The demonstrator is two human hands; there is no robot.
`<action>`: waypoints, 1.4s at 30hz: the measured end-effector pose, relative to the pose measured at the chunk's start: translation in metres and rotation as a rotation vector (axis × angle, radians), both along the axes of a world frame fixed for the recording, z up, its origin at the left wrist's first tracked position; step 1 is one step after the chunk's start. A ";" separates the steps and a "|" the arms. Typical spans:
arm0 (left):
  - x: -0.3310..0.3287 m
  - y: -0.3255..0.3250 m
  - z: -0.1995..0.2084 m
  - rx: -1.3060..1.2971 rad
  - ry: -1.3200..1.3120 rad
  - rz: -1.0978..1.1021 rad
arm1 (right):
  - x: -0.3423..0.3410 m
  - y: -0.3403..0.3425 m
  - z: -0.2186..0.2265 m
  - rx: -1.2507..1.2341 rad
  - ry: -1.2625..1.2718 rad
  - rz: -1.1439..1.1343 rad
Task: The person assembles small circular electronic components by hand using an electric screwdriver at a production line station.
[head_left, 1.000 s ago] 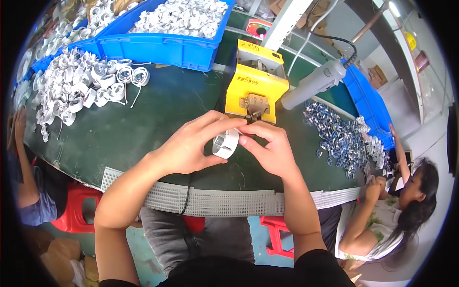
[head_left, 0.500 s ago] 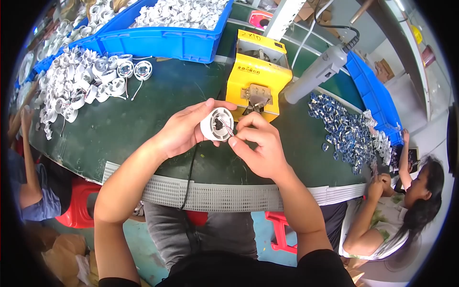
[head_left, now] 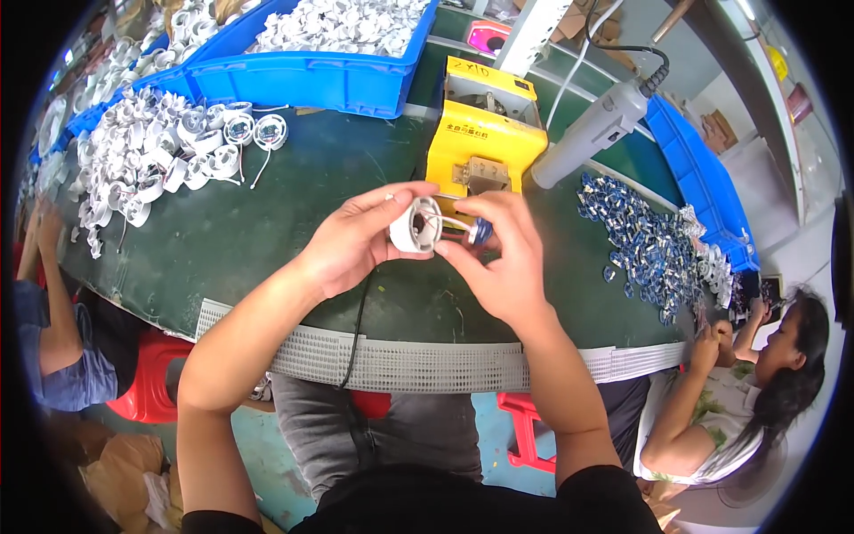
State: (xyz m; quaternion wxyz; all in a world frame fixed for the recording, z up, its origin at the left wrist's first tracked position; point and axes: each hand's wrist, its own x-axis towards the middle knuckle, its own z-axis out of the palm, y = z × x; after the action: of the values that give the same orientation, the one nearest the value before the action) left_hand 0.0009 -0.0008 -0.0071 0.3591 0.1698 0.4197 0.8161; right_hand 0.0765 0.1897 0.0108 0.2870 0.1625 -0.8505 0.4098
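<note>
A round white plastic housing [head_left: 406, 233] is gripped in my left hand [head_left: 353, 233], its open face turned to the right. Between the fingers of my right hand [head_left: 503, 258] is a small blue circuit board [head_left: 481, 232]. Pale and reddish wires [head_left: 454, 224] run from the board into the housing's hollow. Both hands are just in front of the yellow machine [head_left: 480, 142], over the green table [head_left: 427, 307].
White housings [head_left: 151, 156] lie heaped at left, before a blue bin [head_left: 307, 84] of white parts. At right are piled blue circuit boards [head_left: 636, 236], a grey cylindrical tool [head_left: 592, 133] and another blue bin [head_left: 698, 178]. Co-workers sit on both sides; a black cable [head_left: 358, 325] crosses the table edge.
My right hand has moved slightly right and up, and the blue board now shows in its fingers, with wires stretched to the housing. The housing has turned more to the right.
</note>
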 end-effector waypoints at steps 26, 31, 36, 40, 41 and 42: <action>0.019 0.013 -0.007 0.269 0.136 -0.036 | -0.003 -0.007 -0.022 -0.386 -0.066 0.127; 0.024 0.015 -0.010 0.282 0.280 -0.068 | -0.003 -0.028 -0.012 -0.523 0.042 0.021; 0.023 0.015 -0.008 0.016 0.395 0.003 | -0.007 -0.011 -0.023 -0.549 -0.185 0.143; 0.010 0.013 -0.012 -0.153 0.253 0.023 | -0.009 -0.001 -0.017 -0.309 -0.041 -0.109; 0.008 0.012 -0.013 -0.194 0.238 0.048 | -0.009 0.005 -0.012 -0.209 0.084 -0.232; 0.005 0.009 -0.015 -0.237 0.214 0.031 | -0.015 0.019 -0.016 -0.187 0.284 -0.322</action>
State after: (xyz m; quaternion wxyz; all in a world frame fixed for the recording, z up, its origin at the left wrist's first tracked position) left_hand 0.0063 0.0080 -0.0220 0.3170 0.2059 0.5514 0.7437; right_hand 0.0611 0.2083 -0.0056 0.4793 0.0534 -0.7750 0.4085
